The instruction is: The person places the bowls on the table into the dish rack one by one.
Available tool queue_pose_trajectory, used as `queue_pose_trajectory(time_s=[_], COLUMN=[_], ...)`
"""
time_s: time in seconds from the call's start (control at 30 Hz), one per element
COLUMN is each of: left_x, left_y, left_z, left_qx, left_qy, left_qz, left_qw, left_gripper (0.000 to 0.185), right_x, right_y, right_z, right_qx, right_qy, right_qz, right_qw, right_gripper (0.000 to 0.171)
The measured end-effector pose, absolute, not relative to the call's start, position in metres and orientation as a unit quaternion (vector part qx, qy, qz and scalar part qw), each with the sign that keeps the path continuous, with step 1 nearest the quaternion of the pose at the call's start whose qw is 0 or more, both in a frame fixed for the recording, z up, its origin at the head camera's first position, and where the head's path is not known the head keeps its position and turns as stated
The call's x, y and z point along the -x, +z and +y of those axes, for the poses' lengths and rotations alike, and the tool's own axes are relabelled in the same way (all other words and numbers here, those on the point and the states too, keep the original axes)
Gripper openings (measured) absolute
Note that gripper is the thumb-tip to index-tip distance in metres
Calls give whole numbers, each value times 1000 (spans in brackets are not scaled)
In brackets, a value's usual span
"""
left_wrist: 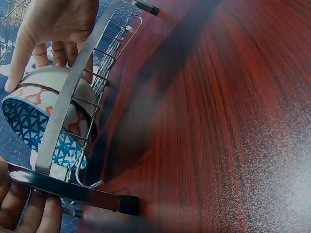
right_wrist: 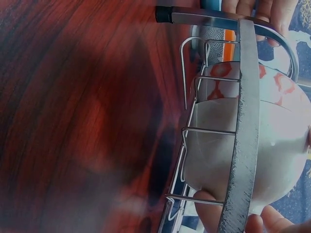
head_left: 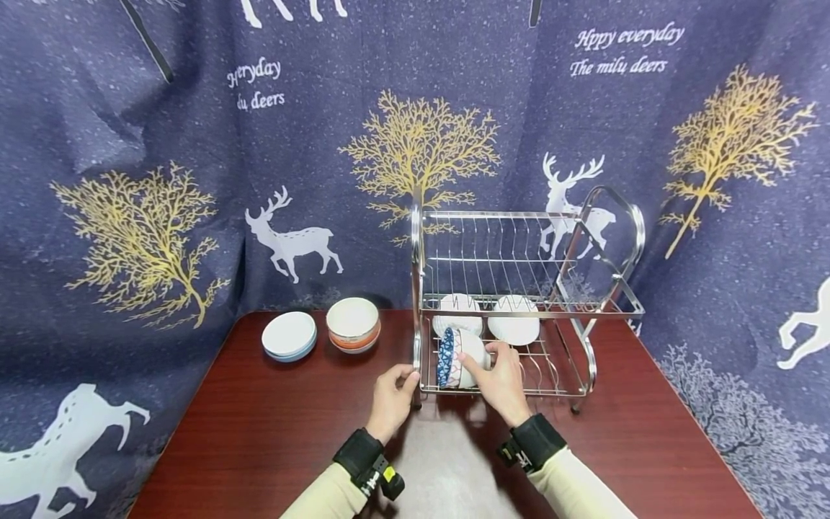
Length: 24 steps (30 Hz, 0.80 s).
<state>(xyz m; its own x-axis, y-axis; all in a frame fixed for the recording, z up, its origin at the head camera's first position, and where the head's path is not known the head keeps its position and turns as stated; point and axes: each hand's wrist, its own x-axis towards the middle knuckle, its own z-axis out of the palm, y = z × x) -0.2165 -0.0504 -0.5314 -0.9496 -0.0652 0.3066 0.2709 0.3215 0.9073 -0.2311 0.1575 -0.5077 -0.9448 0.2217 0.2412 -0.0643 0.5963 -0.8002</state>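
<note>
A two-tier metal dish rack (head_left: 586,216) stands on the dark red wooden table (head_left: 272,425). In its lower tier a bowl with a blue and orange pattern (head_left: 454,358) stands on edge, and my right hand (head_left: 485,362) grips it with fingers spread over its white side. The left wrist view has the same bowl (left_wrist: 36,114) behind the rack's flat bar (left_wrist: 68,187), under the right hand (left_wrist: 56,26). My left hand (head_left: 405,378) holds the rack's front left post, with its fingers (left_wrist: 19,211) curled behind the bar. The bowl (right_wrist: 272,145) fills the right wrist view.
Two white dishes (head_left: 514,326) lean at the back of the lower tier. Left of the rack sit a stack of white plates (head_left: 289,336) and an orange-banded bowl (head_left: 353,324). A deer-print curtain (head_left: 194,180) hangs close behind the table.
</note>
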Motion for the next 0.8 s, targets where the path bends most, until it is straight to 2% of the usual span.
queue_pose_trajectory(time_s=[0.27,0.53,0.8], left_x=[216,215,216], left_y=[-531,-530,-532], left_z=[-51,-51,-51], left_qx=[63,62,59], left_qy=[-584,-584,-589], left_qz=[-797,-797,-794], left_qw=[139,140,140], left_gripper=[10,10,10], right_x=[229,227,227], right_y=[-505,-499,-495], right_z=[156,152,144], right_qx=[48,43,-19], right_qy=[442,441,455], right_qz=[-882,-884,-868], right_qw=[156,150,197], right_gripper=[65,72,69])
